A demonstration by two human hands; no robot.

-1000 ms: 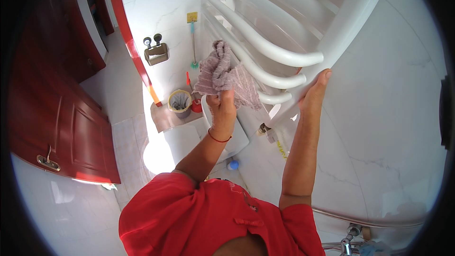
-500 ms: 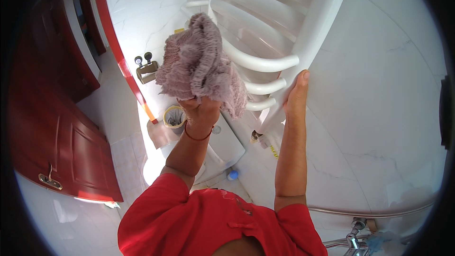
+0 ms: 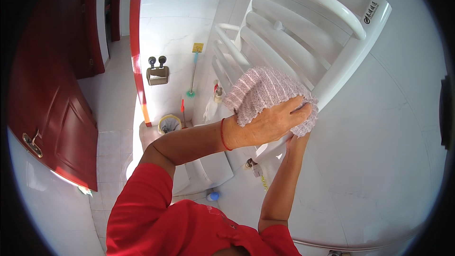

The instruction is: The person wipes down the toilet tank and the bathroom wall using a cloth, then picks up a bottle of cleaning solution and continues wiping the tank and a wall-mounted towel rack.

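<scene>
Mauve cloth [image 3: 268, 86], clutched by our left grip [image 3: 260, 124], best pressed flat to white rack [image 3: 342, 66]; right grip [image 3: 297, 142], mostly hidden, we cannot tell.

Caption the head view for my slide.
Left hand holds a striped, fuzzy mauve cloth at a white tubular towel rack.

Rough matt cloth [image 3: 265, 90] and smooth glossy rack [image 3: 347, 61]

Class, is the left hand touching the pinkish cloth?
Touching. The head view shows the left hand directly against the cloth, no gap between them.
</scene>
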